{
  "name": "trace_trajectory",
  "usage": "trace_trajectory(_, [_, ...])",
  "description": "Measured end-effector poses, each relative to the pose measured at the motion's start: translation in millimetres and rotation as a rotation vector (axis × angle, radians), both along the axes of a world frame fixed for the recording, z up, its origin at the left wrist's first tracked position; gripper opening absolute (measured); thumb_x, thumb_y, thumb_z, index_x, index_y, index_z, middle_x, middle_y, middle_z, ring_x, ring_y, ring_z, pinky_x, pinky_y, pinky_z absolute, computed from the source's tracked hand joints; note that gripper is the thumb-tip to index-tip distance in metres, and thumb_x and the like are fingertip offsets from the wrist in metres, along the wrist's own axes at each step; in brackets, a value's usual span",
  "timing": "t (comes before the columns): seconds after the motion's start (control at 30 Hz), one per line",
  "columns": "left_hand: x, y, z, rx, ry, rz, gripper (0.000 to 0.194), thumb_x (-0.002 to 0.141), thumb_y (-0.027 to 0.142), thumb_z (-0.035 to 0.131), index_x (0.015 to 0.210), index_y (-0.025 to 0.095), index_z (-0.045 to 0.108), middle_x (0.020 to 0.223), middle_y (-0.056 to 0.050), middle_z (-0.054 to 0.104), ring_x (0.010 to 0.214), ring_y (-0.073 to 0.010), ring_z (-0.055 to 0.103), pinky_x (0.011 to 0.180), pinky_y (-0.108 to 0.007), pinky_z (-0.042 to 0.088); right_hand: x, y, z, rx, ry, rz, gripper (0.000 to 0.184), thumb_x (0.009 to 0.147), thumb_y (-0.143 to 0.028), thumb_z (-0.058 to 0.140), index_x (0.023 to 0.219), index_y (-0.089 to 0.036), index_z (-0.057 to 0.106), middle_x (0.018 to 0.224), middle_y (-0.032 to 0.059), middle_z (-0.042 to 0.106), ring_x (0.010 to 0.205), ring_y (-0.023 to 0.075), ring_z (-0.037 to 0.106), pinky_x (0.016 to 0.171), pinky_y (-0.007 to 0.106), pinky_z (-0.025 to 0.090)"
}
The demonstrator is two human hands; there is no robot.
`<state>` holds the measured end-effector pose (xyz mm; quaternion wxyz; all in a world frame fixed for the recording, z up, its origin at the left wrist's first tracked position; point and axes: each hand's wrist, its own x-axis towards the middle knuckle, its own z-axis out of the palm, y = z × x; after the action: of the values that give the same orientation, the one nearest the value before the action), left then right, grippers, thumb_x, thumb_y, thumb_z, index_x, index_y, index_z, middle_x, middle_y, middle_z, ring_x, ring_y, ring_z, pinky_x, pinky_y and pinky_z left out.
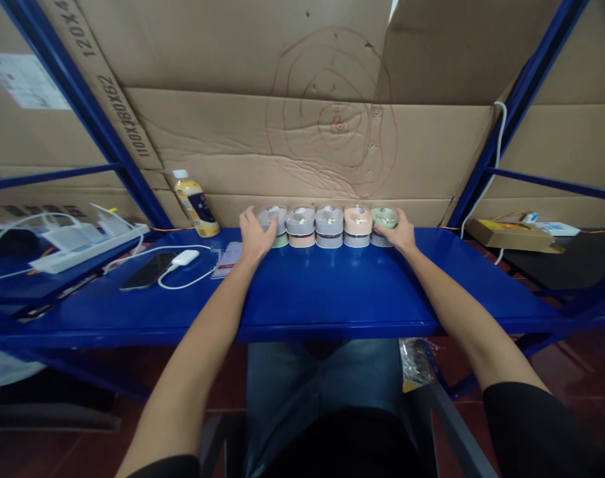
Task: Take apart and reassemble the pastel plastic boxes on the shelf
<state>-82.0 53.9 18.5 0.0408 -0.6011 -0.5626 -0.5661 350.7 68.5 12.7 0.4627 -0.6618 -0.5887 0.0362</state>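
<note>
A row of small rounded cases with clear tops, stacked two high, stands at the back of the blue shelf (332,292). At the left end, my left hand (257,234) curves around a grey case (272,214) on top of a green one, thumb in front. My right hand (400,234) clasps the other end, its thumb across the front of a green case (383,216) over a grey one. Between them sit two grey-topped stacks and a peach case (357,219). My hidden fingertips lie behind the end stacks.
Left on the shelf are a yellow bottle (197,206), a dark phone (148,271), a white charger (185,257) with its cable, and a lit phone (227,259). A power strip (91,249) lies farther left. Cardboard (223,133) backs the shelf; blue posts (521,99) flank it.
</note>
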Motion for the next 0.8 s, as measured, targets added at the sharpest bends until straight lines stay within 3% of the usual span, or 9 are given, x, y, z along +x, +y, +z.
trace_trajectory(0.17, [10.0,-10.4,8.3,0.149,0.105,-0.017,0.055,0.088,0.037,0.07,0.135,0.016,0.053,0.135,-0.02,0.058,0.135,-0.0371,0.055,0.12,-0.055,0.043,5.0,-2.8,8.8,0.043,0.136,-0.09,0.096,0.071,-0.056,0.083,0.153,-0.017,0.052,0.145,0.0209,0.066,0.137,0.0407,0.061,0.115,0.055,0.049])
trace_trajectory(0.3, [20.5,-22.7,16.8,0.216,0.16,-0.128,0.035,0.087,0.036,0.069,0.116,0.018,0.062,0.117,-0.015,0.067,0.112,-0.031,0.066,0.102,-0.048,0.055,18.5,-11.0,28.4,0.209,0.288,-0.094,0.089,0.071,-0.055,0.081,0.147,-0.016,0.056,0.142,0.0185,0.066,0.133,0.0362,0.062,0.118,0.053,0.047])
trace_trajectory(0.4, [30.3,-30.8,20.1,0.158,0.153,-0.307,0.026,0.09,0.042,0.068,0.1,0.019,0.066,0.101,-0.01,0.071,0.09,-0.0243,0.069,0.091,-0.044,0.059,21.6,-25.4,46.0,0.248,0.359,0.19,0.077,0.074,-0.057,0.078,0.141,-0.024,0.06,0.138,0.0115,0.068,0.128,0.0322,0.065,0.112,0.052,0.053])
trace_trajectory(0.47, [37.6,-33.6,18.0,0.023,0.101,-0.502,0.03,0.09,0.047,0.07,0.099,0.019,0.067,0.096,-0.008,0.073,0.084,-0.0215,0.07,0.087,-0.042,0.06,14.4,-38.1,53.3,0.117,0.337,0.52,0.071,0.074,-0.056,0.08,0.137,-0.028,0.063,0.133,0.0074,0.07,0.123,0.0312,0.067,0.107,0.052,0.056])
trace_trajectory(0.57, [47.5,-33.6,8.0,-0.242,0.026,-0.849,0.054,0.08,0.049,0.083,0.121,0.019,0.066,0.108,-0.012,0.074,0.094,-0.0231,0.074,0.087,-0.041,0.062,-10.5,-56.1,51.7,-0.138,0.196,0.949,0.072,0.07,-0.048,0.089,0.136,-0.029,0.066,0.137,0.0058,0.07,0.125,0.0323,0.067,0.111,0.053,0.053])
trace_trajectory(0.67, [54.3,-33.2,-4.1,-0.395,0.062,-1.048,0.087,0.067,0.041,0.096,0.143,0.022,0.057,0.13,-0.019,0.071,0.115,-0.0299,0.073,0.096,-0.048,0.061,-40.6,-66.5,37.6,-0.287,0.077,1.142,0.079,0.069,-0.042,0.092,0.141,-0.029,0.063,0.143,0.0067,0.067,0.128,0.0317,0.065,0.114,0.052,0.051])
trace_trajectory(0.8, [59.0,-39.3,-8.9,-0.474,0.187,-1.082,0.1,0.064,0.038,0.097,0.152,0.026,0.053,0.141,-0.021,0.067,0.131,-0.036,0.068,0.107,-0.056,0.056,-63.1,-69.4,20.0,-0.377,-0.008,1.222,0.096,0.069,-0.042,0.092,0.156,-0.029,0.051,0.148,0.0082,0.064,0.131,0.0312,0.064,0.116,0.051,0.052])
